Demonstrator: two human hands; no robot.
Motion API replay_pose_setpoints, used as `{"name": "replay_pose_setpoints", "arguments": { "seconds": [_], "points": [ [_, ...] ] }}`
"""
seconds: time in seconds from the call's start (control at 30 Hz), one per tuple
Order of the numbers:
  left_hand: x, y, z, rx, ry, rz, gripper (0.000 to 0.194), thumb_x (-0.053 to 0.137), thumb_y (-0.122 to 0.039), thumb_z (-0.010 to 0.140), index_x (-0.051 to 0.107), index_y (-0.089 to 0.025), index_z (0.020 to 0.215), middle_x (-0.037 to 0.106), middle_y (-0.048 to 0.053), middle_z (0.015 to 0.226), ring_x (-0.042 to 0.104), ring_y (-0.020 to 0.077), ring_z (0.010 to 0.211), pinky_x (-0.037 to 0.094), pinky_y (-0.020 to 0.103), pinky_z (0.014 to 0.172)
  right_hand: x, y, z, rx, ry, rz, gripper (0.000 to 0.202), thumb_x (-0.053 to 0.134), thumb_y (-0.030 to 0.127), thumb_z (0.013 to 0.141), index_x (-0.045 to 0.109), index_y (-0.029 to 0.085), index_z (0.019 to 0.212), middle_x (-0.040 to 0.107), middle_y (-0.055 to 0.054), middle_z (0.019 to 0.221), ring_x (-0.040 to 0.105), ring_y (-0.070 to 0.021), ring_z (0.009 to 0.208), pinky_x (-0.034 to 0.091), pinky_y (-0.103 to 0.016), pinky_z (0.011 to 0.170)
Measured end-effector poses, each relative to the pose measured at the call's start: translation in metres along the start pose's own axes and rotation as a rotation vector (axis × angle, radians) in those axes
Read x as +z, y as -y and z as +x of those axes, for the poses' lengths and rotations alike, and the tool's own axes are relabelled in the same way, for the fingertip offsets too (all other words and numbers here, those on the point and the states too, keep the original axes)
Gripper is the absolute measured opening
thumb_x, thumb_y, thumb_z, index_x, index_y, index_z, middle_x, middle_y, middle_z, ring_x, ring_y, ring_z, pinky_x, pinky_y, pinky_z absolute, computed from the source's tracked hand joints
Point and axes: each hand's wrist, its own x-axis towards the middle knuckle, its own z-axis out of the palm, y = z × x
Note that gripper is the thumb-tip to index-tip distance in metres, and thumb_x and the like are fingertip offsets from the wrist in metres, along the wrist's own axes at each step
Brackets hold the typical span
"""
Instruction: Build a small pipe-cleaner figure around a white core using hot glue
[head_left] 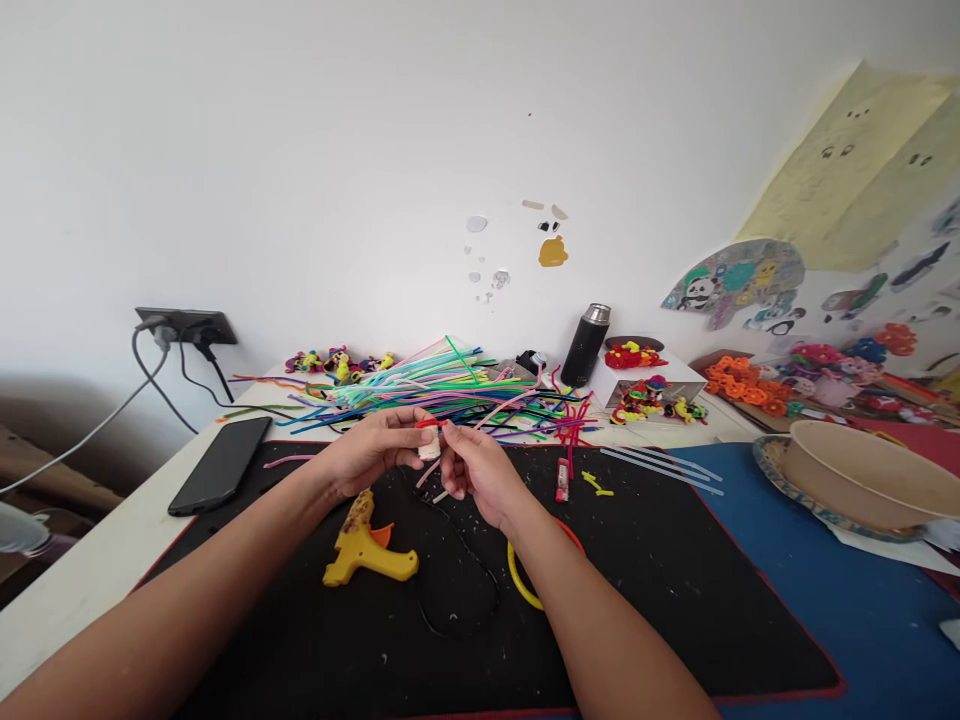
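Over the black mat, my left hand [386, 445] pinches a small white piece [429, 447] with a red strip along its top, possibly pipe cleaner work. The fingers of my right hand [480, 470] are closed at the red end of that same piece. What lies between the right fingertips is mostly hidden. Pale pink pipe cleaner [427, 473] ends show just under the hands. A yellow glue gun [367, 555] with an orange trigger lies on the mat below my left hand. Under my right forearm, a yellow and red ring [523, 580] is partly covered.
A heap of coloured pipe cleaners [450, 385] spreads along the wall. A phone [220, 465] rests at left. Behind stand a black flask [586, 345] and a white box [645, 382]. Clear glue sticks [667, 468] lie right, near a beige bowl [862, 470].
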Motion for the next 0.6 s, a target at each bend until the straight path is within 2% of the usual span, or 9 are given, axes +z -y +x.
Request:
{"name": "replay_pose_setpoints", "arguments": {
  "seconds": [0.6],
  "points": [
    [0.0019, -0.0013, -0.0011, 0.025, 0.009, 0.040, 0.033, 0.094, -0.030, 0.068, 0.072, -0.014, 0.086, 0.067, 0.001, 0.079, 0.061, 0.0099, 0.066, 0.057, 0.017, 0.060, 0.0026, 0.0018, -0.0013, 0.036, 0.021, 0.026, 0.056, 0.080, 0.070, 0.071, 0.058, 0.019, 0.078, 0.058, 0.006, 0.056, 0.050, -0.0078, 0.040, 0.028, -0.019, 0.035]
  ]
}}
